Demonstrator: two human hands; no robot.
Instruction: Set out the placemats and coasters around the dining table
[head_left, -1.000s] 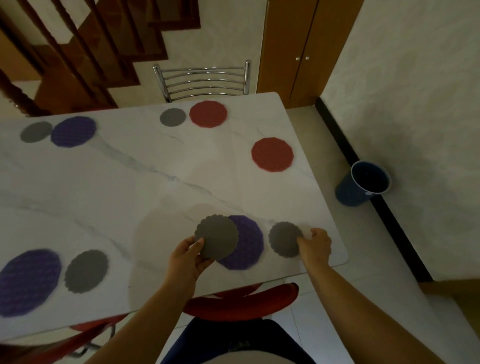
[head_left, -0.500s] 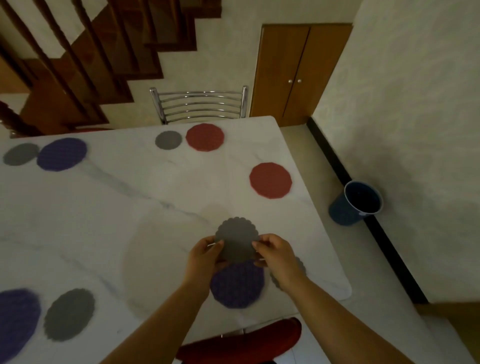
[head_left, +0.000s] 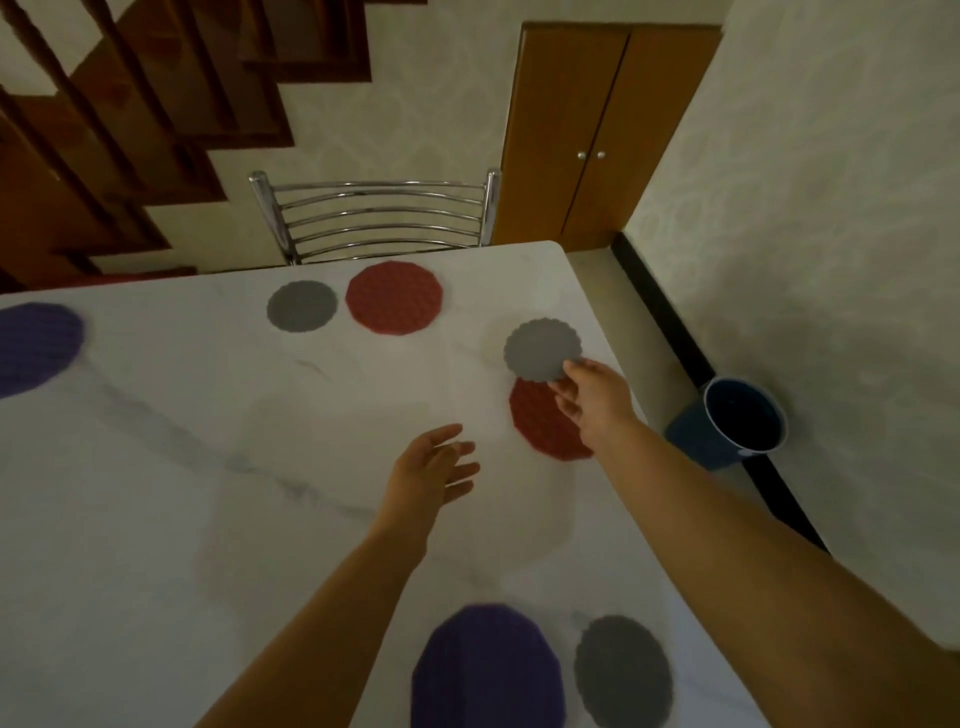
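Note:
My right hand (head_left: 589, 400) pinches a grey scalloped coaster (head_left: 542, 348) by its near edge and holds it just beyond a red placemat (head_left: 540, 421) near the table's right side. My left hand (head_left: 434, 467) hovers over the white marble table (head_left: 182, 493) with fingers spread and nothing in it. A second red placemat (head_left: 394, 297) lies at the far edge with a grey coaster (head_left: 301, 305) to its left. At the near edge lie a purple placemat (head_left: 485, 670) and a grey coaster (head_left: 622, 670). Another purple placemat (head_left: 31, 345) shows at the left.
A chrome chair (head_left: 374, 215) stands at the table's far side. A blue bucket (head_left: 737, 422) sits on the floor by the right wall. A wooden cabinet (head_left: 592, 130) and a staircase (head_left: 130, 114) lie beyond.
My right hand took the grey coaster from both hands and carried it forward and right, past the red placemat. My left hand let go and opened. The view tilted up.

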